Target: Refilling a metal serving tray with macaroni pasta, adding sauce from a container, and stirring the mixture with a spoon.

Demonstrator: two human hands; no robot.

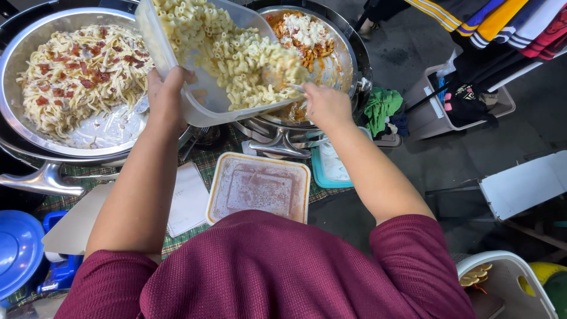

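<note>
While left hand (167,94) tilts macaroni tub (204,56), right hand (323,106) scoops (utensil blurred).

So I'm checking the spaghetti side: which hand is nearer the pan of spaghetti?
Left. The left hand grips the tilted clear container of macaroni right beside the pan of spaghetti; the right hand is over by the other pan.

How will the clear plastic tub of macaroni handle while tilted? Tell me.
The clear plastic tub of macaroni is probably heavy for its size, being packed full. Its thin wall may flex under the one-handed left hand grip. Tilted steeply, pasta likely slides out in clumps.
</note>
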